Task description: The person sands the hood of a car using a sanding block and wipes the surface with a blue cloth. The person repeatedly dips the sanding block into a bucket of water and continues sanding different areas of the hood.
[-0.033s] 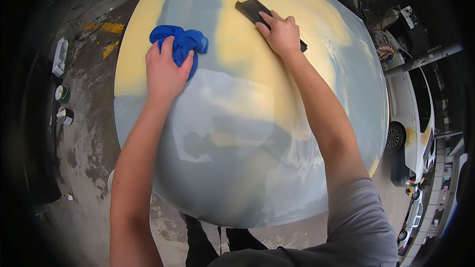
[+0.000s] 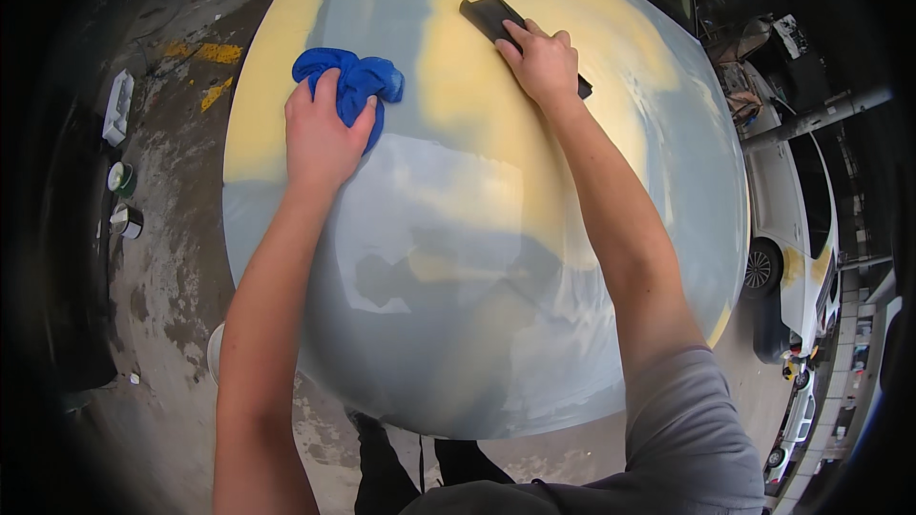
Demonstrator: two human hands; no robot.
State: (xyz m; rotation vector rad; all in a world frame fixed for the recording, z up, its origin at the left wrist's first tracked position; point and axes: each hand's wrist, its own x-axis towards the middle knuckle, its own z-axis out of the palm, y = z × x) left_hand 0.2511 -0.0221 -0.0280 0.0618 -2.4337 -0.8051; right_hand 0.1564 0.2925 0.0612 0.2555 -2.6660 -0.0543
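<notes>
A large curved car hood [image 2: 429, 372], patched in grey and pale yellow, fills the middle of the view. On its left part, my left hand [image 2: 322, 143] is closed on a bunched blue cloth [image 2: 358, 78] that rests against the surface. Farther right, my right hand [image 2: 544, 67] grips a long black sanding block [image 2: 489, 17], lying slantwise over the big yellow patch. The thumb and fingers lie over the block's middle, and both its ends show. Its underside is hidden. The grey area nearer me looks wet and shiny.
Along the left, a white tray [image 2: 117, 107], a green-and-white tub [image 2: 120, 177] and a can [image 2: 126, 222] stand on the stained floor. A white car [image 2: 797, 219] is at the right, beyond a grey pole [image 2: 821, 117]. A round white rim [image 2: 214, 353] peeks out beside my left forearm.
The view has shifted very slightly. The sanding block's far end sits a touch farther right. Both hands keep their hold.
</notes>
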